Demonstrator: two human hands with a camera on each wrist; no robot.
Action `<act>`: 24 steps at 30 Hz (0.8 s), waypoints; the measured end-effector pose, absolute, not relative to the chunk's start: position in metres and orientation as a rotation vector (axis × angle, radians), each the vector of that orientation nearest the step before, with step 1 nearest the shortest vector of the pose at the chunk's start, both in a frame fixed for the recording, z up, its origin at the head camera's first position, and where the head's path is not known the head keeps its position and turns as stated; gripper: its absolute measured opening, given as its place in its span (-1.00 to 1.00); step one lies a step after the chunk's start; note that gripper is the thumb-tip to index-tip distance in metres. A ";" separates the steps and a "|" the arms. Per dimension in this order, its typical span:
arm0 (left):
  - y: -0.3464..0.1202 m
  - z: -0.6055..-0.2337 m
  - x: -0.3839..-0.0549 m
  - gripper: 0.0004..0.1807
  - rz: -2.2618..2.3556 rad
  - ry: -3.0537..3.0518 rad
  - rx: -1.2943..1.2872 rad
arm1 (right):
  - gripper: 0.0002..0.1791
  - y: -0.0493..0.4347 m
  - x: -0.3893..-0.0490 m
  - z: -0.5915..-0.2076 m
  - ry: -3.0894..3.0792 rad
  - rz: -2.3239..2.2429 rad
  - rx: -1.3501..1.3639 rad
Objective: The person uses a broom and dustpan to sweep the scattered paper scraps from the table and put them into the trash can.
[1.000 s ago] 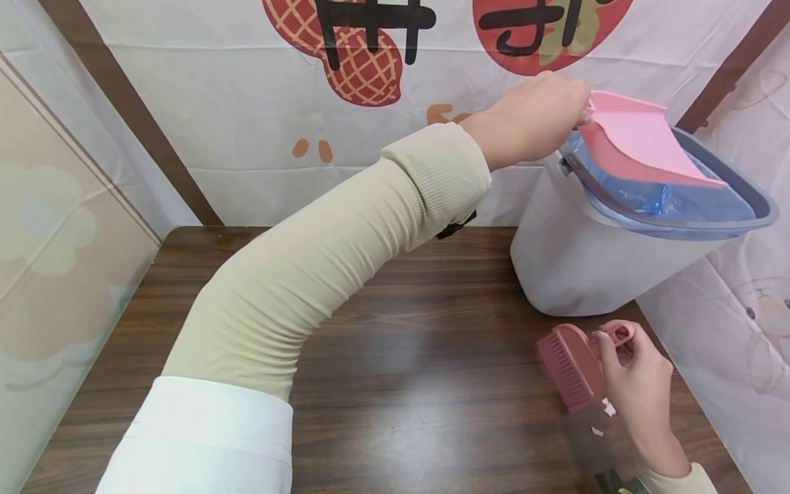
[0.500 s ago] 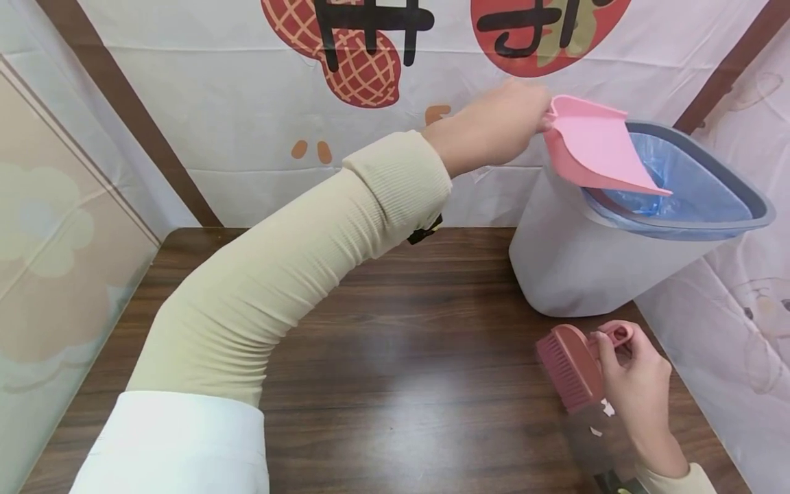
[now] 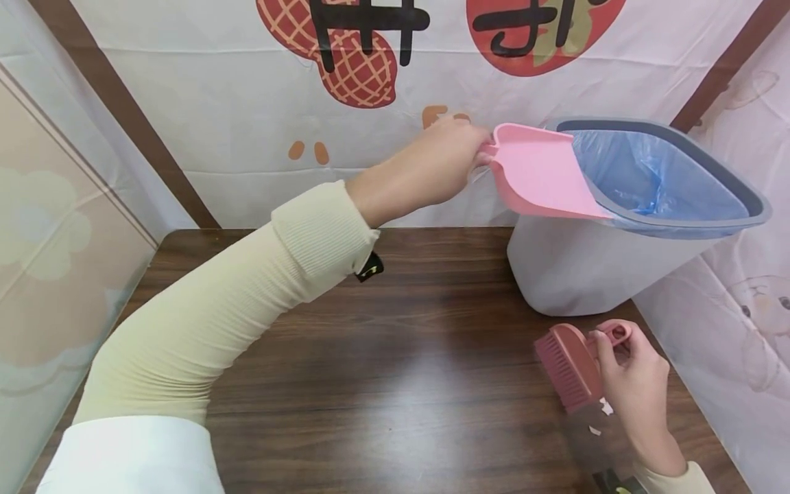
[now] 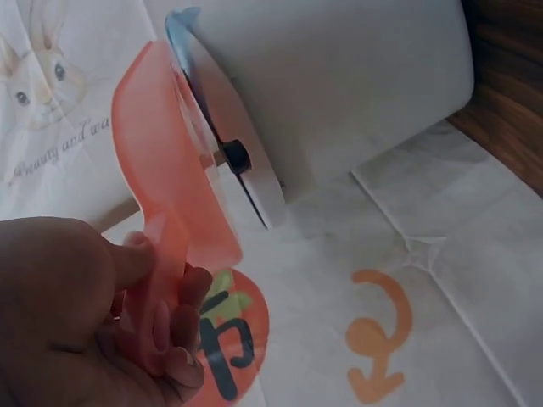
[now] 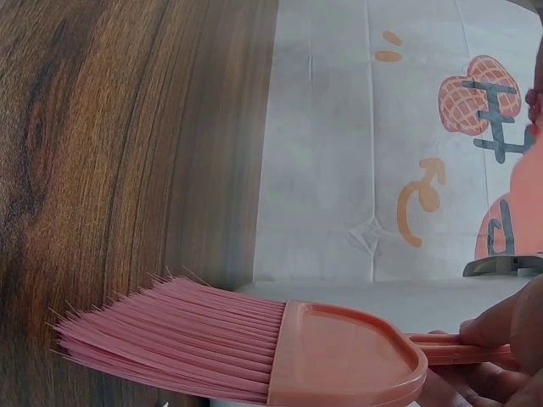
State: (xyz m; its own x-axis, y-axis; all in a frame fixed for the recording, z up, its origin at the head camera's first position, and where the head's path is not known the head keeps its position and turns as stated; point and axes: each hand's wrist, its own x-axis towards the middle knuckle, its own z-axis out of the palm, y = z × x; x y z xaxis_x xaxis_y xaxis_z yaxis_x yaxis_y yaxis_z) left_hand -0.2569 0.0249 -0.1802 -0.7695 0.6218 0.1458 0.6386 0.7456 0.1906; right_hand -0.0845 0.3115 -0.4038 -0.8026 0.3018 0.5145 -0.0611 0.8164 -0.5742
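Note:
My left hand point(image 3: 441, 161) grips the short handle of a pink dustpan point(image 3: 543, 171), its front lip overlapping the near-left rim of the trash bin point(image 3: 574, 267) in the head view. Nothing shows on the pan's upper face. In the left wrist view, thumb and fingers point(image 4: 188, 326) wrap the dustpan's handle. Lower right, my right hand point(image 3: 638, 377) pinches the looped handle of a reddish hand brush point(image 3: 570, 367), bristles pointing left. The right wrist view shows the brush's pink bristles point(image 5: 182, 339) close over the tabletop. Small white scraps point(image 3: 594, 431) lie just below the brush.
The white bin with grey rim and blue liner point(image 3: 642, 175) stands at the table's back right. A printed cloth point(image 3: 247, 103) hangs behind the dark wooden table point(image 3: 370, 384), with more cloth along both sides.
My left hand has drawn the dustpan leftward and slightly down, from over the bin's opening to its left rim. My right hand and the brush stay in place.

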 end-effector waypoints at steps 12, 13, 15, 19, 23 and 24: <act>-0.022 -0.201 -0.256 -0.70 -0.608 -2.855 -0.935 | -0.89 0.312 -0.085 -0.403 -2.387 0.780 -0.177; -0.025 -0.202 -0.254 -0.70 -0.609 -2.853 -0.930 | -0.89 0.312 -0.085 -0.403 -2.387 0.780 -0.176; -0.031 -0.207 -0.250 -0.71 -0.608 -2.836 -0.939 | -0.88 0.312 -0.085 -0.404 -2.384 0.783 -0.178; -0.043 -0.217 -0.240 -0.70 -0.599 -2.789 -0.976 | -0.88 0.313 -0.085 -0.404 -2.385 0.792 -0.183; -0.055 -0.232 -0.230 -0.72 -0.584 -2.743 -0.993 | -0.88 0.312 -0.085 -0.404 -2.394 0.795 -0.193; -0.058 -0.236 -0.227 -0.73 -0.582 -2.736 -0.993 | -0.88 0.312 -0.084 -0.403 -2.395 0.792 -0.193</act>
